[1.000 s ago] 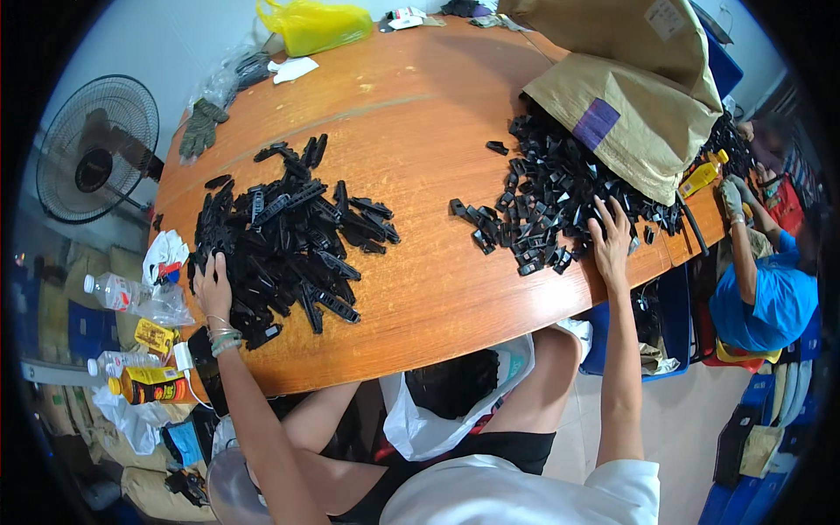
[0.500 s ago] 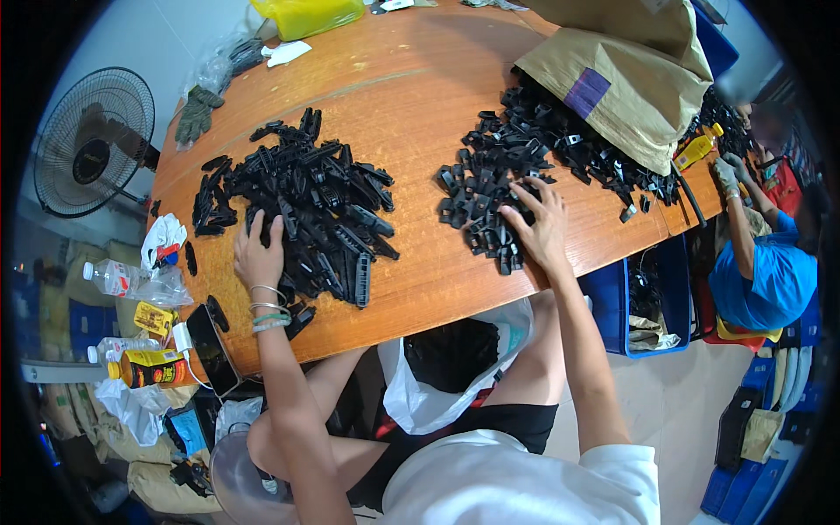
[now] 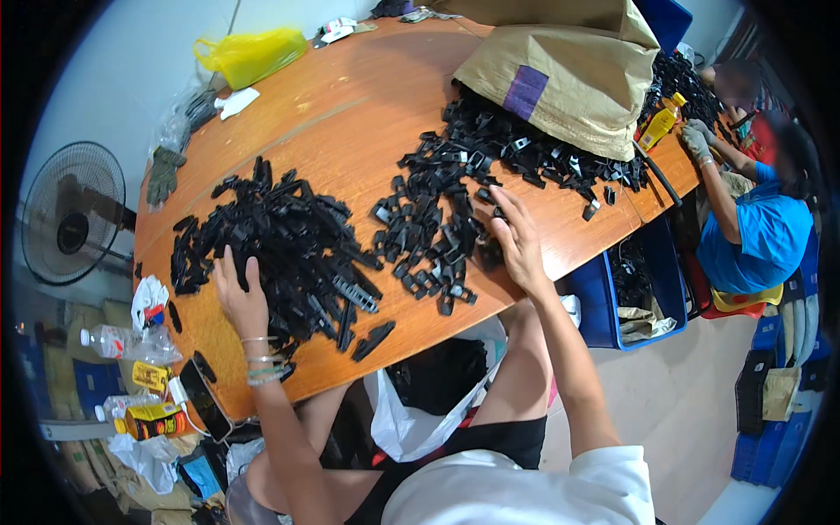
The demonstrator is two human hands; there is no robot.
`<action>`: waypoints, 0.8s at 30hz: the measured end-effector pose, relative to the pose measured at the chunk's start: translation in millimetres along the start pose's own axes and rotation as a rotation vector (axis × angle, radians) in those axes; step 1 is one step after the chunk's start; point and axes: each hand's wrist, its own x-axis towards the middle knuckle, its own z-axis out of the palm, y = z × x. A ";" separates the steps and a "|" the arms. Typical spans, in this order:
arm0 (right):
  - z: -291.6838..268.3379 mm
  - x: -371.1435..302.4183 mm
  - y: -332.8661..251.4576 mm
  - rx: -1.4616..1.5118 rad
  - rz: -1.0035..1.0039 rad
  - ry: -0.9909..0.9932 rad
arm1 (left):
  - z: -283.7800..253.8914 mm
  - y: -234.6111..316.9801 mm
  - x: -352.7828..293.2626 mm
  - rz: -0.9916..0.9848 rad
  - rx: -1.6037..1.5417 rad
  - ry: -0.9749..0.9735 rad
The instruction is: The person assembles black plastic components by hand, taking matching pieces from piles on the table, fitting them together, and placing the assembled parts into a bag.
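My left hand (image 3: 241, 293) rests at the left edge of a heap of long, narrow black plastic parts (image 3: 293, 254). Its thumb and fingers are spread, and nothing is gripped in it. Beside a looser heap of small black clip-like parts (image 3: 433, 223), my right hand (image 3: 522, 249) is open, thumb apart from the fingers. Its fingertips are at the heap's right side; whether they press on any piece, I cannot tell. One long black part (image 3: 374, 341) lies by itself near the table's front edge.
A tan sack (image 3: 569, 83) spills more small parts at the back right. Below the wooden table (image 3: 385, 87) are a white bag (image 3: 402, 429) between my legs and a blue bin (image 3: 652, 289). A phone (image 3: 204, 404) and bottles lie at left. A gloved co-worker (image 3: 766, 232) sits at right.
The whole view has shifted. The small parts have spread toward the long-part heap, narrowing the gap between the two. Both hands remain open beside their heaps.
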 end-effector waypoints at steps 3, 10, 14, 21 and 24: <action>-42.2 8.0 33.8 -0.246 -0.075 0.079 | 4.9 84.0 20.5 0.290 -0.199 0.032; -104.7 27.3 99.1 -1.187 0.271 0.325 | 152.1 243.4 80.3 0.521 -0.423 -0.704; -104.5 35.0 97.2 -0.906 0.385 0.310 | 248.9 289.3 118.9 0.448 -0.656 -0.709; -101.2 38.7 86.3 -0.831 0.353 0.227 | 302.6 347.9 130.2 0.368 -0.654 -0.760; -99.8 43.2 77.2 -0.838 0.280 0.082 | 305.0 332.6 127.9 0.386 -0.578 -0.709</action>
